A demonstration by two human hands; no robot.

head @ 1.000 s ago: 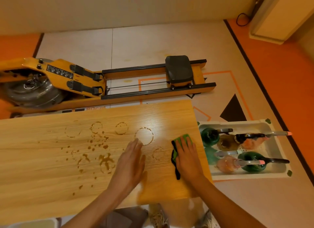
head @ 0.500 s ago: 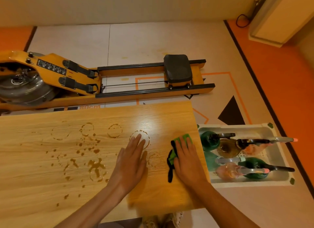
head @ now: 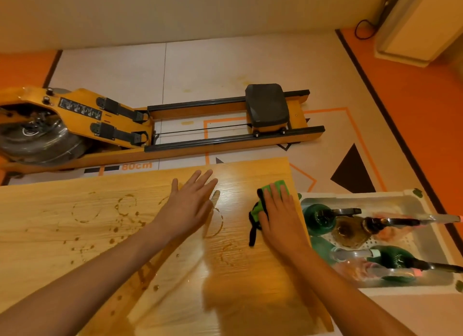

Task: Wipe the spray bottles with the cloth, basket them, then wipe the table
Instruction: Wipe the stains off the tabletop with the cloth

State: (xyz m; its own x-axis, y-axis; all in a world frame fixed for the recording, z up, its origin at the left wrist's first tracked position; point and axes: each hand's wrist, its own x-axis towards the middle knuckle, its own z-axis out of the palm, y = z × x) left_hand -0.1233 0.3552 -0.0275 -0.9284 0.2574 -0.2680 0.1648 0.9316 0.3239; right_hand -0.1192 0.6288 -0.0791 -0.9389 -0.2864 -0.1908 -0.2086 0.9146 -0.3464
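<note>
A wooden table (head: 75, 235) carries brown ring stains and drips. My right hand (head: 280, 218) presses flat on a green cloth with black trim (head: 275, 186) near the table's right edge. My left hand (head: 188, 205) lies flat on the wood with straight fingers, left of the cloth. A white basket (head: 413, 198) on the floor to the right holds several spray bottles (head: 318, 219), green, amber and pink, lying on their sides.
A wooden rowing machine (head: 150, 125) with a dark seat lies on the floor beyond the table's far edge. A pale cabinet (head: 421, 22) stands at the back right. The orange floor runs along the right.
Both hands have slid away from me toward the table's far edge, the right one pushing the cloth with it. The view shifted closer to the table.
</note>
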